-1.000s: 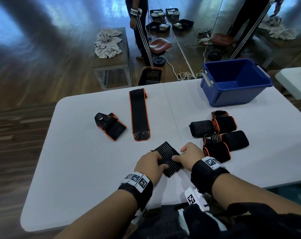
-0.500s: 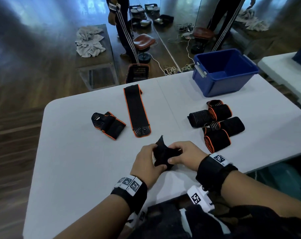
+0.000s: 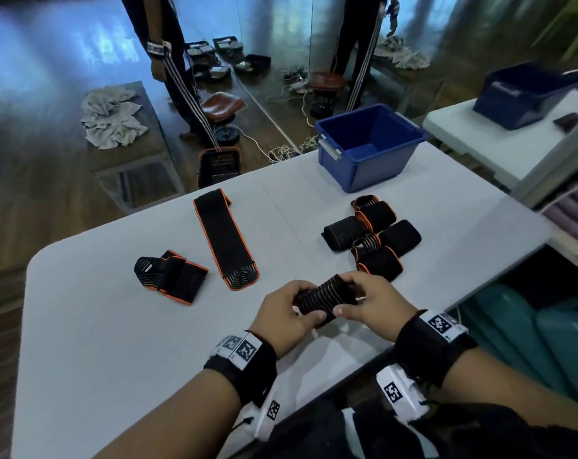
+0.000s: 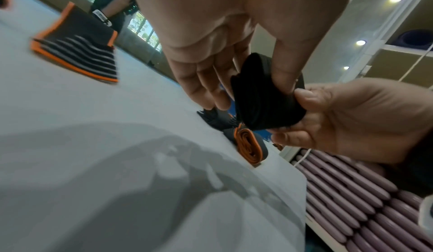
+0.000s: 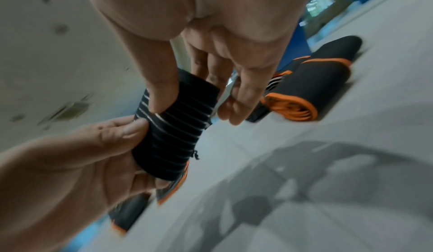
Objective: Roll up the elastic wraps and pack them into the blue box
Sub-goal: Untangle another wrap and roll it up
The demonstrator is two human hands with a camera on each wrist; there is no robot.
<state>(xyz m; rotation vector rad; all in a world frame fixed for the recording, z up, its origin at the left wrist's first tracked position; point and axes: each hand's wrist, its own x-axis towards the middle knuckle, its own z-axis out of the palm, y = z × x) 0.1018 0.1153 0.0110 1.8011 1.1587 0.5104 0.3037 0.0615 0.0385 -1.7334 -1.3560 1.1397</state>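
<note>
Both hands hold one rolled black wrap (image 3: 327,301) with thin pale stripes just above the white table (image 3: 98,342). My left hand (image 3: 289,313) pinches its near-left end (image 4: 264,96); my right hand (image 3: 367,301) grips the other end (image 5: 178,119) between thumb and fingers. Several rolled black-and-orange wraps (image 3: 372,238) lie in a cluster just beyond my right hand. A flat unrolled wrap (image 3: 224,238) lies mid-table, and a loosely folded one (image 3: 171,274) sits to its left. The blue box (image 3: 368,144) stands open at the far right of the table; what I see of its inside is bare.
A second white table (image 3: 499,140) with a dark blue bin (image 3: 526,94) stands at the right. Beyond the far edge are a person's legs (image 3: 178,71), a brown stool (image 3: 219,106), a black basket (image 3: 219,165), cables and a bench with towels (image 3: 110,115).
The wrap was pressed flat on the table under both hands; it is now lifted off the surface as a roll, held between both hands. The head view has shifted left.
</note>
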